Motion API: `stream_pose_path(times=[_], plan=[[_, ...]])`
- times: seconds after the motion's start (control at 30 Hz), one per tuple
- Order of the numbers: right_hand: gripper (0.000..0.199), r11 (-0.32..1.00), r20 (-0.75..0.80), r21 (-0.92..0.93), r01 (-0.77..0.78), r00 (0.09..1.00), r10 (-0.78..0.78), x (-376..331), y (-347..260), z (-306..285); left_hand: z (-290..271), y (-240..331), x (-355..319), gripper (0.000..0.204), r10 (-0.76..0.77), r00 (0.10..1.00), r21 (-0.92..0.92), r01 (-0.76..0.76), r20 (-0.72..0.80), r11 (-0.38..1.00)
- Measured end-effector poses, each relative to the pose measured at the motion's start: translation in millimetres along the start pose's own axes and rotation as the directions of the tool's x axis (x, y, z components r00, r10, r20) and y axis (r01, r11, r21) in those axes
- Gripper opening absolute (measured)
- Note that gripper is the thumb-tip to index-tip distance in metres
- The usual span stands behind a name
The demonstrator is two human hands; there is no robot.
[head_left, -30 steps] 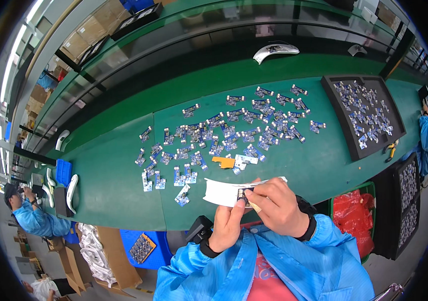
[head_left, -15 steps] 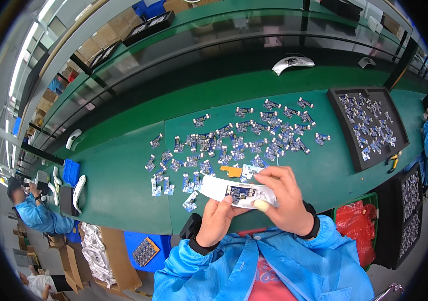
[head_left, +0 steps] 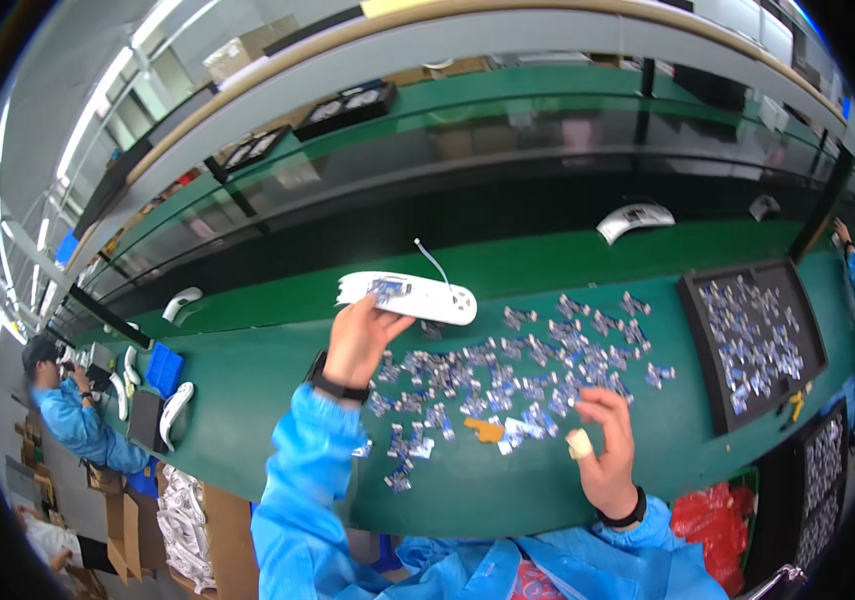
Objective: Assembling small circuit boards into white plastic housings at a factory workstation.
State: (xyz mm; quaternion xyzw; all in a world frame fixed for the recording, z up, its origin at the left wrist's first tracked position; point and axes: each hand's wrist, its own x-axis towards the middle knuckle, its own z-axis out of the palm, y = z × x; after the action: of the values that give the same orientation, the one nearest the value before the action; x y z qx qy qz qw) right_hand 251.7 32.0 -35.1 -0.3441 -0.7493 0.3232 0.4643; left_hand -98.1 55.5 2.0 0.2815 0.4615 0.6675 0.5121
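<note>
While the left hand (head_left: 359, 338) pinches a white elongated housing (head_left: 409, 296) held up at frame centre, small blue-and-silver parts (head_left: 507, 380) litter the green table (head_left: 247, 400) below; the right hand (head_left: 607, 450), lower right, hovers loosely curled, gripping nothing.

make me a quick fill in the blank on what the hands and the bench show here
1. The left hand holds up a long ____ plastic housing.
2. The right hand hovers over small parts scattered on the ____ bench.
3. A black tray of small parts lies to the person's ____.
4. The right hand's fingertip wears a pale finger ____.

Missing words: white; green; right; cot
</note>
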Motion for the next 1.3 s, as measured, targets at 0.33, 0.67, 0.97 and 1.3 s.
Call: stream_pose_path(times=[0.33, 0.67, 0.97, 1.3], plan=[[0.021, 0.925, 0.105, 0.315, -0.213, 0.976, 0.190, 16.0, 15.3, 1.4, -85.2, -66.7, 196.9, 0.042, -0.152, 0.963, -0.322, 0.074, -0.224, 0.944], [0.022, 0.900, 0.151, 0.352, -0.255, 0.965, 0.215, 19.9, 19.4, 0.7, 28.5, 33.2, -35.9, 0.026, 0.261, 0.946, 0.194, -0.297, 0.190, 0.935], [0.019, 0.953, 0.165, 0.230, -0.199, 0.973, 0.163, 4.4, 10.2, 3.3, 155.0, 72.6, -125.7, 0.047, 0.542, 0.207, -0.354, -0.563, 0.815, 0.747], [0.017, 0.986, 0.254, 0.132, -0.099, 0.965, 0.063, -25.0, -14.4, -16.8, 182.2, 44.1, -157.2, 0.034, 0.495, 0.166, -0.425, -0.330, 0.853, 0.843]])
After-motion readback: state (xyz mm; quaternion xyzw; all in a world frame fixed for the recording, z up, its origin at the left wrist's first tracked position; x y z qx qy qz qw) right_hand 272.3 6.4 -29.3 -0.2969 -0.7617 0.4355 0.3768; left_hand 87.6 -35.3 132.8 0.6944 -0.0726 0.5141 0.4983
